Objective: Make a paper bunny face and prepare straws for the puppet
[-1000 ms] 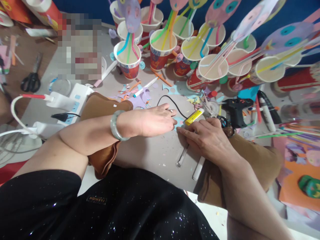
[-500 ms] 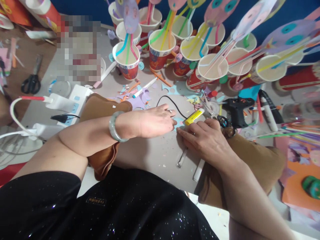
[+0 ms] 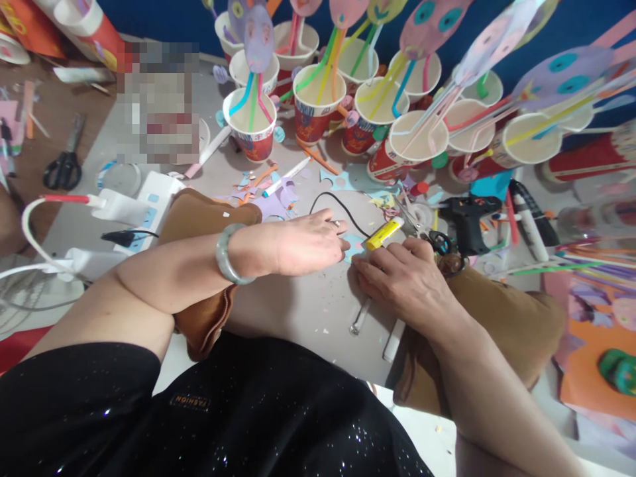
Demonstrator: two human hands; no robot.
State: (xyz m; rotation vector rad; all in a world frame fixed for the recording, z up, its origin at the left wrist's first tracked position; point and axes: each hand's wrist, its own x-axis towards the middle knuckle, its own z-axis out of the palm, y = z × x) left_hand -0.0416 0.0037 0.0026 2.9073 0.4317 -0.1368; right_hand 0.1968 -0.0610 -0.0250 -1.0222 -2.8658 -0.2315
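Note:
My left hand (image 3: 308, 245), with a jade-like bangle at the wrist, is over the middle of the table, its fingers bent and closed. Their tips are hidden, so what they hold cannot be made out. Just right of them lies a light blue paper piece (image 3: 354, 247). Facing it, my right hand (image 3: 400, 271) rests low with curled fingers; their grip is hidden too. A yellow tube-like thing (image 3: 384, 234) lies just beyond its knuckles. From under this hand a thin clear-and-white stick (image 3: 358, 318) sticks out towards me.
Paper cups (image 3: 318, 109) with straws and paper faces stand along the back. A black glue gun (image 3: 470, 222) and scissors (image 3: 438, 242) lie right. Paper scraps (image 3: 281, 199) and a marker (image 3: 287, 176) lie ahead. A power strip (image 3: 152, 205) with plugs stands left. Brown cloth (image 3: 507, 318) lies under my right forearm.
My right hand's fingers have drawn in a little, the index finger now more curled. The left hand keeps nearly the same place. The view has shifted slightly.

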